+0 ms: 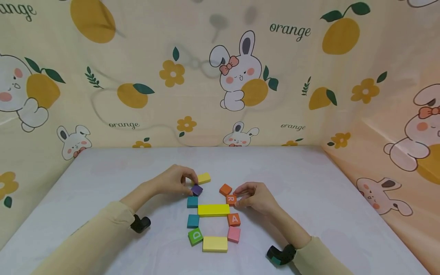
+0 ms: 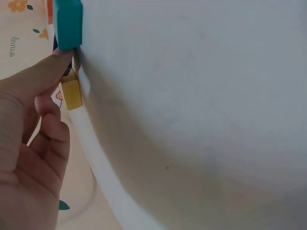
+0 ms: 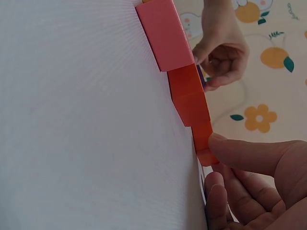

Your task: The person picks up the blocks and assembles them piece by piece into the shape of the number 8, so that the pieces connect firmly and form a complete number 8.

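Note:
My left hand (image 1: 174,180) pinches a purple block (image 1: 197,190) between thumb and fingers, just behind a teal block (image 1: 192,202). Farther back, a yellow block (image 1: 204,178) lies close to those fingertips. Across from it, my right hand (image 1: 257,198) holds an orange block marked R (image 1: 231,200) at its right side. A plain orange block (image 1: 225,189) stands just behind the R block. In the right wrist view my thumb lies on an orange block (image 3: 202,136). The left wrist view has the purple block mostly hidden behind my thumb and a teal block (image 2: 68,24).
A bright yellow long block (image 1: 213,210) spans between the two sides. Nearer me are another teal block (image 1: 193,220), a green D block (image 1: 195,236), a pale yellow block (image 1: 215,244), a pink block (image 1: 234,234) and an orange A block (image 1: 234,219). A patterned curtain (image 1: 192,103) backs the white table (image 1: 120,168).

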`<state>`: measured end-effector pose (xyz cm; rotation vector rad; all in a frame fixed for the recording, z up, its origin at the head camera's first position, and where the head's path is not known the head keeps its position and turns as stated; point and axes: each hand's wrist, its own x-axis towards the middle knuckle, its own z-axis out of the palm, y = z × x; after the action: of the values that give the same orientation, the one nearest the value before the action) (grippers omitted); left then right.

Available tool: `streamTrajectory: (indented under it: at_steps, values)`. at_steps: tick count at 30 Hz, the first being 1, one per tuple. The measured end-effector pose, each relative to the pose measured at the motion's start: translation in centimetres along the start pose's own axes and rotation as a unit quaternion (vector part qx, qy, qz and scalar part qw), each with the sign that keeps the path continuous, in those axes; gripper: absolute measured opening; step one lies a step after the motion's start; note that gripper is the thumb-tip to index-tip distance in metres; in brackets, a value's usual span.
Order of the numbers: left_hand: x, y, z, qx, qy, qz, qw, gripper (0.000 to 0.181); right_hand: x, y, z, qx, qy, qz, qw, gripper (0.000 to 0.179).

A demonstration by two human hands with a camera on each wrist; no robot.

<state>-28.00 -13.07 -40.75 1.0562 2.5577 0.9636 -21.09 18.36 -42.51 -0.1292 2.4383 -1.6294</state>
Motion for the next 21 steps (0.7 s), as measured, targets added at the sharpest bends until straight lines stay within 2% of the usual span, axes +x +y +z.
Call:
streamTrajectory:
  at_steps: [11,21]
  values:
    - [-0.05,-0.26,0.18,0.007,-0.010,-0.011,0.9999,0.029,0.07,0.01,0.08,-0.006,0.005,0.005,1.0000,0.028]
    - [-0.20,-0.06,0.28,-0.002,-0.012,-0.005,0.9999,0.029,-0.03,0.01,0.07,0.000,0.005,0.005,1.0000,0.028]
